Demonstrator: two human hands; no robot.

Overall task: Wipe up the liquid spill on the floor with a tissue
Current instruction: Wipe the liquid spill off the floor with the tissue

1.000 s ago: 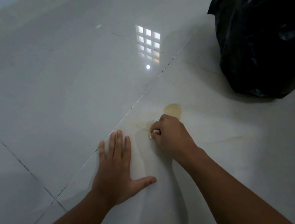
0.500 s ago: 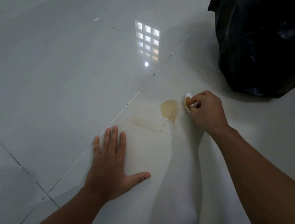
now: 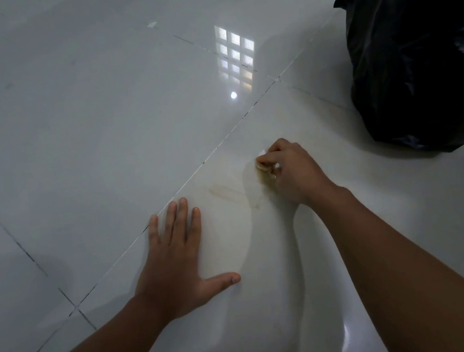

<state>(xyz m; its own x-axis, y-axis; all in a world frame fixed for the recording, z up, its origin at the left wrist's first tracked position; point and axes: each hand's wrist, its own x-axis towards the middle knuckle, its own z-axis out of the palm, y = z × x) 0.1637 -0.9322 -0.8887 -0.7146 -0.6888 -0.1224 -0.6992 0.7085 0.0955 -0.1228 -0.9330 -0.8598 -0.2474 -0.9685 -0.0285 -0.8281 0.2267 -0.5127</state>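
Glossy tile floor (image 3: 70,138), no writing; right hand (image 3: 292,170) pinching tissue (image 3: 264,168); left hand (image 3: 174,261) flat, splayed.

Floor (image 3: 97,120): glossy smooth ceramic-looking tile, mirror reflections, thin dark grout lines (image 3: 221,147). Faint yellowish liquid smear (image 3: 224,192) dulls the sheen in a streak. Tissue (image 3: 261,152): soft white paper, crumpled, stained yellow-brown underneath. Bag (image 3: 415,45): thin black plastic film, wrinkled, shiny on the creases.
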